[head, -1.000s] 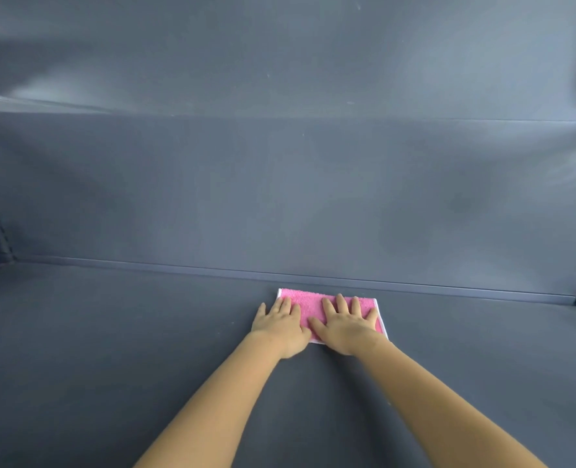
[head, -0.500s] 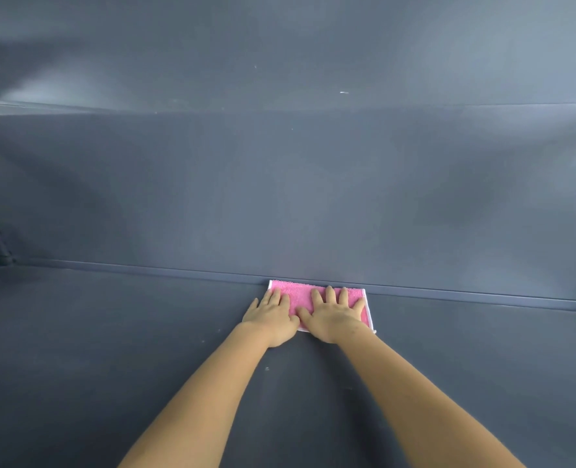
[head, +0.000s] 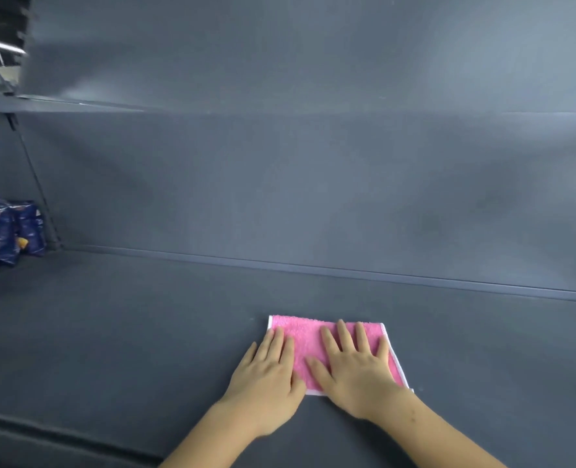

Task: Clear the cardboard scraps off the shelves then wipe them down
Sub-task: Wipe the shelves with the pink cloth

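Note:
A folded pink cloth (head: 305,339) with a white edge lies flat on the dark grey shelf (head: 128,332). My left hand (head: 268,376) presses on its left part with straight fingers, partly on the shelf surface. My right hand (head: 355,363) lies flat on the cloth's right part, fingers spread. Both hands sit side by side, a short way in front of the shelf's back wall. No cardboard scraps are visible on this shelf.
Dark blue plastic-wrapped packs (head: 6,231) stand at the far left of the shelf beside a slanted metal support (head: 33,177). Another shelf's underside (head: 279,45) hangs overhead. The shelf's front lip (head: 60,434) runs along the lower left.
Both hands have pulled the cloth back from the rear wall toward the front of the shelf. The view has shifted, bringing the blue packs at the left into sight.

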Tool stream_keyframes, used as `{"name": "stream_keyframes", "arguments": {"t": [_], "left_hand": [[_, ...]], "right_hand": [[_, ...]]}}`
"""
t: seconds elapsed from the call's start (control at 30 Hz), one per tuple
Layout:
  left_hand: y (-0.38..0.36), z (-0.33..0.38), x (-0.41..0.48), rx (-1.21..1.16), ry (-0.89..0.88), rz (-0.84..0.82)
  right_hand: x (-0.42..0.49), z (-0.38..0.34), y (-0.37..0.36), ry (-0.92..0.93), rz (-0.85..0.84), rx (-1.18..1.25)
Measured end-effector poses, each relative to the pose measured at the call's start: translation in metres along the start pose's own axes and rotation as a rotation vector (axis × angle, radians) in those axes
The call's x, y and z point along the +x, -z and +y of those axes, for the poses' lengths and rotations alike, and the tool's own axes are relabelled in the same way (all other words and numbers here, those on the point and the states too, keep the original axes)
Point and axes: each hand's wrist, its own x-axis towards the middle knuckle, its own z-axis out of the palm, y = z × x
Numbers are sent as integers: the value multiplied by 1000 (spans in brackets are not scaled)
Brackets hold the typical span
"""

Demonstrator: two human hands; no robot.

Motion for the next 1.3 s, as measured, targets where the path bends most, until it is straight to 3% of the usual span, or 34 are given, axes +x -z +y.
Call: {"name": "stream_keyframes", "arguments": {"t": [0.4, 0.67, 1.3], "left_hand": [[-19, -51, -88, 53, -158, 85], [-15, -74, -96, 61, -221, 24], [-11, -50, -92, -12, -28, -9]], "right_hand": [[-76, -90, -21, -201, 0, -28], [-77, -112, -25, -276, 44, -19], [-66, -97, -22, -101, 33, 0]]}}
